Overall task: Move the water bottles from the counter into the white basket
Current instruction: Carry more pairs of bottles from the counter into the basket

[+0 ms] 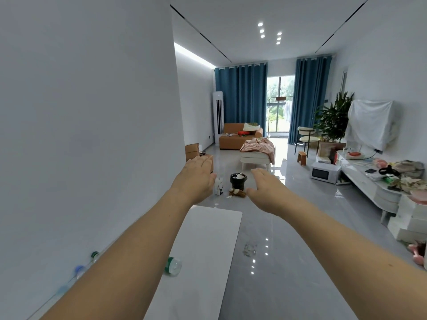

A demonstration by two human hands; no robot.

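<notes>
Both my arms stretch forward over a white counter [208,239]. My left hand [196,179] and my right hand [265,192] are flat, palms down, fingers apart, holding nothing. A clear water bottle with a green label [173,265] lies on the counter just right of my left forearm, partly hidden by it. More bottles stand against the wall at the lower left: one with a green cap [94,255] and one with a blue cap [79,270], blurred. No white basket is in view.
A white wall [92,135] runs along the left. Beyond the counter, a white carton [218,186], a black bucket [238,181] and a plush toy [236,192] sit on the grey floor. A cluttered white sideboard [369,181] and a microwave [324,173] line the right side.
</notes>
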